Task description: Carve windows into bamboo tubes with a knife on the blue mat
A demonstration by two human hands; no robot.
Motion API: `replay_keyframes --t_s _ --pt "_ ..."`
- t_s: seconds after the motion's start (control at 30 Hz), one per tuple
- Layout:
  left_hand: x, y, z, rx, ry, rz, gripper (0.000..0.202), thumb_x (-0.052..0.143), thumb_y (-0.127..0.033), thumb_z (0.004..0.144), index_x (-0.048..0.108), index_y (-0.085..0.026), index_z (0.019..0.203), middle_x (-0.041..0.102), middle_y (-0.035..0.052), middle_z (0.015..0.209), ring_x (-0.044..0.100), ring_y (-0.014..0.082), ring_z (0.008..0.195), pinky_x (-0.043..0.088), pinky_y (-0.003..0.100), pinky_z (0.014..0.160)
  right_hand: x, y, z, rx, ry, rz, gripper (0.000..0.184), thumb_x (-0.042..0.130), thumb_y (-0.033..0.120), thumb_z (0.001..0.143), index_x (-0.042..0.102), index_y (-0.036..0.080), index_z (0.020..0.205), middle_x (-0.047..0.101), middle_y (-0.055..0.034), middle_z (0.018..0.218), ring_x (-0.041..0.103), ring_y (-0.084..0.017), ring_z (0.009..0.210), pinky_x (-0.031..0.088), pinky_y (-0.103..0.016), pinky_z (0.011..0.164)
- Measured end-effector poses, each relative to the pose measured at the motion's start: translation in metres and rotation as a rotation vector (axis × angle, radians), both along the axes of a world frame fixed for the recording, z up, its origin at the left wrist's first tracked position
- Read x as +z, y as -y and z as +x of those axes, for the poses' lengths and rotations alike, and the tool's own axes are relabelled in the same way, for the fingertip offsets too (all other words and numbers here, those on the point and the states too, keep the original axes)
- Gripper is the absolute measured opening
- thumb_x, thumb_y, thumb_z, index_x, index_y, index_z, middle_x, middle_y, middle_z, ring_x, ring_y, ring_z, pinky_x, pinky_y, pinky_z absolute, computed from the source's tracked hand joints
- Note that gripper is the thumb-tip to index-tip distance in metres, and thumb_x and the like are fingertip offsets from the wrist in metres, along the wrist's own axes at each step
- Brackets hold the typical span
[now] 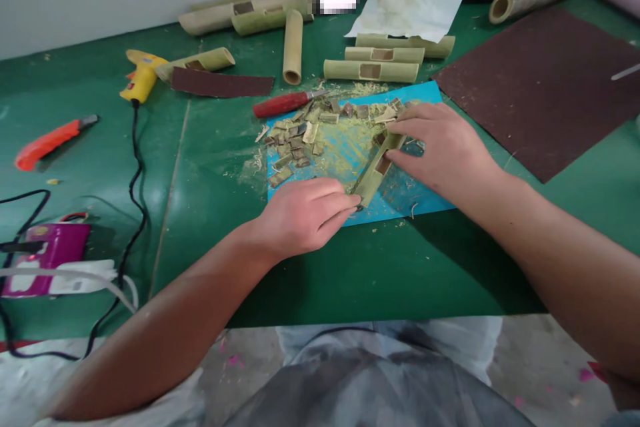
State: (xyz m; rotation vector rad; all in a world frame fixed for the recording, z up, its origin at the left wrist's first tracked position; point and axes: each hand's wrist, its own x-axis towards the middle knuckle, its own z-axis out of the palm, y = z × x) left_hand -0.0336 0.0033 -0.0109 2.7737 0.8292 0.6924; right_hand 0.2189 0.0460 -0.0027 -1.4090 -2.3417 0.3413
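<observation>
A short green bamboo tube [371, 185] with rectangular openings cut in its wall lies slanted over a blue sheet [434, 201]. The fingers of my left hand [309, 215] pinch its near end. At the far end, my right hand [445, 143] grips the tube between thumb and fingers, hiding part of it. Small cut bamboo chips [290, 147] and pale green shavings cover much of the sheet. Just beyond the chips rests a red-handled knife [281, 105], its blade pointing right.
Cut bamboo tubes [345, 71] lie behind the sheet, some under white paper [410, 0]. Dark sandpaper [545, 93] spreads at right. To the left are a yellow glue gun [143, 77] with a black cord, an orange utility knife [50, 145] and a purple power strip [63, 247].
</observation>
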Motion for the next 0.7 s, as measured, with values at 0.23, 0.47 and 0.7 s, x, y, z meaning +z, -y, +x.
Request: replay_keyframes --t_s 0.23,0.47,0.7 --pt "0.001 -0.004 0.004 0.011 -0.054 0.038 0.033 0.047 -0.027 0.106 0.075 -0.017 0.092 0.072 0.0032 0.08 0.068 0.0145 0.071 0.048 0.025 0.061 -0.013 -0.005 0.002 -0.027 -0.027 0.114 0.03 0.069 0.032 0.085 0.077 0.021 0.113 0.072 -0.0127 0.114 0.064 -0.035 0.111 0.048 -0.056 0.103" --pt "0.0 0.0 0.006 0.048 -0.063 0.074 0.033 0.045 -0.027 0.107 0.074 -0.017 0.094 0.073 0.0026 0.081 0.067 0.0135 0.07 0.046 0.025 0.059 -0.012 -0.004 0.002 0.019 0.018 0.084 0.033 0.067 0.03 0.088 0.075 0.015 0.116 0.069 -0.0164 0.118 0.06 -0.036 0.114 0.046 -0.055 0.103" --pt "0.006 0.004 0.001 -0.039 -0.091 0.204 0.03 0.048 -0.02 0.104 0.073 -0.016 0.089 0.068 0.0021 0.071 0.062 0.0145 0.063 0.043 0.027 0.056 -0.01 -0.001 -0.001 0.026 0.025 0.089 0.027 0.065 0.028 0.089 0.076 0.017 0.112 0.062 -0.0178 0.123 0.057 -0.036 0.113 0.047 -0.055 0.101"
